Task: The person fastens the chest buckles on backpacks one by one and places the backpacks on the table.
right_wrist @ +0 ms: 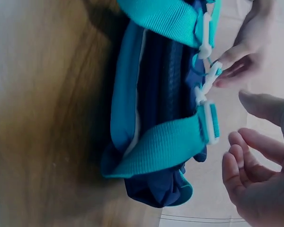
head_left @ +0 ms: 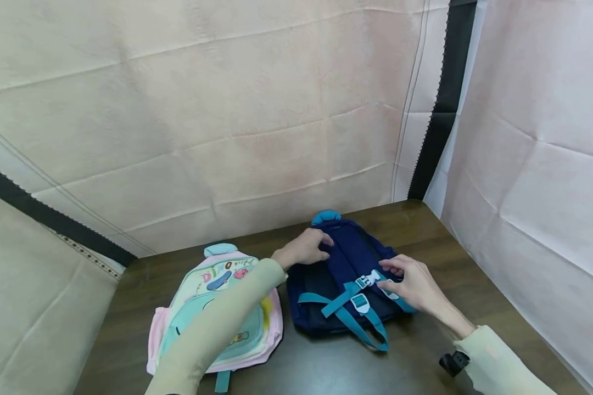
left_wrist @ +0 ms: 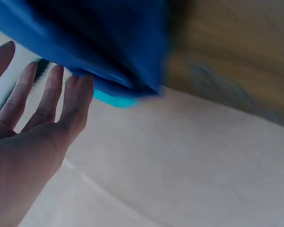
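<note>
A navy backpack (head_left: 343, 241) lies on the table with its strap side up. Teal straps (head_left: 341, 306) cross over its lower part, and a white buckle (head_left: 369, 278) joins them. Over the upper left of this bag hovers my left hand (head_left: 303, 248), its fingers spread in the left wrist view, holding nothing. My right hand (head_left: 412, 282) is beside the buckle at the bag's right side, fingers loosely bent. The right wrist view shows a gap between that hand and the straps (right_wrist: 165, 146), with nothing in its fingers.
Left of the navy bag lies a pastel children's backpack (head_left: 252, 323) with cartoon prints, partly hidden under my left sleeve (head_left: 227, 323). Pale sheet walls (head_left: 257, 126) stand behind and on both sides of the brown table (head_left: 435, 241).
</note>
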Demonstrator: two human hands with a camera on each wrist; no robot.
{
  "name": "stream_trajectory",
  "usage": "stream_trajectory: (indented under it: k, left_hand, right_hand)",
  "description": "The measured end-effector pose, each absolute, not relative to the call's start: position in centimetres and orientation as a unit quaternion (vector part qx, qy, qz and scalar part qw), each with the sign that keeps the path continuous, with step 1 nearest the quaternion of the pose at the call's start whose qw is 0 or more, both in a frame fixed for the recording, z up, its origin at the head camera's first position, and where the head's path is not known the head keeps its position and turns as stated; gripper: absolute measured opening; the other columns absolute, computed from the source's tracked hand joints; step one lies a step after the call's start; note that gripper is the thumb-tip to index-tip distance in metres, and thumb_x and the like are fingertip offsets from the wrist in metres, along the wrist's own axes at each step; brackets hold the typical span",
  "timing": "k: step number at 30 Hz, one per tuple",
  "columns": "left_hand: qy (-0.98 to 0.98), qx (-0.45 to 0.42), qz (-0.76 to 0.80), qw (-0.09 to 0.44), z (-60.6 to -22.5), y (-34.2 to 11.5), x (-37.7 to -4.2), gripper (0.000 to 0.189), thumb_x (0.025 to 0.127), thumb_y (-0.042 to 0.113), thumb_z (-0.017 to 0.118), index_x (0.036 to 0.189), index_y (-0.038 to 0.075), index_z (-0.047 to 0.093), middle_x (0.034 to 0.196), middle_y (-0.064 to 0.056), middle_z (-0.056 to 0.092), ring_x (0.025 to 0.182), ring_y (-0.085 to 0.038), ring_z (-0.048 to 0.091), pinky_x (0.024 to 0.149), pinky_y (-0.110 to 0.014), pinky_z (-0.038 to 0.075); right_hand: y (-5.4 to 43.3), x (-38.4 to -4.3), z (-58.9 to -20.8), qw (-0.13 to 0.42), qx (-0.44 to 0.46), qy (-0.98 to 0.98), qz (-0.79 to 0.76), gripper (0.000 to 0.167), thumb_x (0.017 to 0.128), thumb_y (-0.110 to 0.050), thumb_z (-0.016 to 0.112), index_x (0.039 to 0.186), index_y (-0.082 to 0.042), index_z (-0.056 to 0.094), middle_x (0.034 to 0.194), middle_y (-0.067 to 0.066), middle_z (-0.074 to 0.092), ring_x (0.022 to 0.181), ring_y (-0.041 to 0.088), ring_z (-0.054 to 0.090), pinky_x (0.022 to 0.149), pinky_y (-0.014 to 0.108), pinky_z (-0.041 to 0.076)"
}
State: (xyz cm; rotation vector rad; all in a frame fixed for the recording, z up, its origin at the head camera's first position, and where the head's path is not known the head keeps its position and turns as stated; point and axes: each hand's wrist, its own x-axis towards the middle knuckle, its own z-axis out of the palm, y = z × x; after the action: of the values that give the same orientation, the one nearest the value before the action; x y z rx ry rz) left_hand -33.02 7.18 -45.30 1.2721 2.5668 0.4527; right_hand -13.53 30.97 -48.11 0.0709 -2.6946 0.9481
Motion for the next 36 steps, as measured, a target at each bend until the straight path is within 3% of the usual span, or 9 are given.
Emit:
stream_trajectory:
  k: [8,11,14,16,21,27,32,36]
  left_hand:
    - [0.876,0.429,0.174,0.134,-45.5,10.0,-26.3,0.04,0.103,0.037,0.077,0.134,0.011,0.078,0.134,-0.003,0.08,0.127,-0.017,0.073,0.108,-0.031,0.059]
    - [0.89,0.409,0.164,0.121,-46.3,11.1,-24.6,0.041,0.099,0.044,0.081,0.124,0.012,0.081,0.114,0.001,0.083,0.1,-0.011,0.074,0.085,-0.023,0.06]
    - [0.903,0.388,0.155,0.1,-47.2,12.0,-23.6,0.038,0.094,0.047,0.086,0.108,0.012,0.083,0.092,0.003,0.075,0.077,-0.008,0.063,0.065,-0.019,0.05]
    - [0.907,0.38,0.161,0.087,-47.7,12.3,-23.5,0.033,0.093,0.045,0.087,0.097,0.013,0.081,0.081,0.003,0.068,0.069,-0.009,0.057,0.058,-0.02,0.047]
    - [0.908,0.375,0.177,0.058,-50.8,12.5,-24.6,0.023,0.096,0.04,0.085,0.089,0.019,0.077,0.078,0.008,0.062,0.064,-0.004,0.054,0.054,-0.021,0.045]
    - [0.901,0.369,0.206,0.095,-48.7,11.1,-23.3,0.019,0.099,0.027,0.083,0.105,0.009,0.081,0.09,0.0,0.072,0.067,-0.007,0.059,0.057,-0.018,0.05]
    - [0.904,0.367,0.198,0.095,-48.7,10.5,-23.0,0.018,0.101,0.023,0.08,0.113,0.009,0.083,0.1,-0.002,0.076,0.072,-0.007,0.061,0.061,-0.019,0.052]
    - [0.907,0.36,0.201,0.084,-49.7,10.3,-23.0,0.024,0.101,0.026,0.081,0.117,0.008,0.083,0.112,-0.004,0.08,0.083,-0.008,0.066,0.07,-0.018,0.055]
  right_hand:
    - [31.3,-15.8,-48.6,0.092,0.066,-0.95,0.29,0.046,0.085,-0.015,0.093,0.123,0.005,0.077,0.109,0.013,0.076,0.097,0.024,0.066,0.084,0.039,0.056]
    - [31.3,-16.5,-48.5,0.083,0.083,-0.957,0.267,0.045,0.084,-0.013,0.093,0.122,0.006,0.077,0.109,0.014,0.076,0.096,0.024,0.066,0.083,0.042,0.058]
    - [31.2,-17.0,-48.3,0.079,0.098,-0.961,0.246,0.043,0.083,-0.01,0.093,0.12,0.007,0.078,0.111,0.017,0.078,0.095,0.026,0.068,0.085,0.047,0.061]
    - [31.1,-17.2,-48.3,0.08,0.106,-0.962,0.24,0.041,0.082,-0.007,0.093,0.118,0.007,0.078,0.11,0.018,0.079,0.095,0.028,0.07,0.085,0.049,0.062]
    - [30.6,-17.5,-48.6,0.065,0.107,-0.961,0.248,0.037,0.083,-0.002,0.091,0.116,0.008,0.078,0.109,0.02,0.079,0.092,0.026,0.07,0.084,0.048,0.063]
    - [30.0,-17.4,-48.9,0.044,0.097,-0.958,0.265,0.036,0.086,-0.003,0.09,0.119,0.006,0.078,0.11,0.018,0.079,0.089,0.022,0.066,0.082,0.045,0.063]
    - [29.8,-17.5,-49.2,0.035,0.098,-0.956,0.274,0.036,0.088,0.0,0.087,0.122,0.004,0.078,0.095,0.008,0.073,0.081,0.016,0.058,0.073,0.03,0.054]
    - [29.7,-17.7,-49.5,0.022,0.104,-0.952,0.287,0.036,0.089,0.003,0.084,0.124,0.003,0.077,0.089,0.002,0.071,0.078,0.012,0.057,0.071,0.026,0.052]
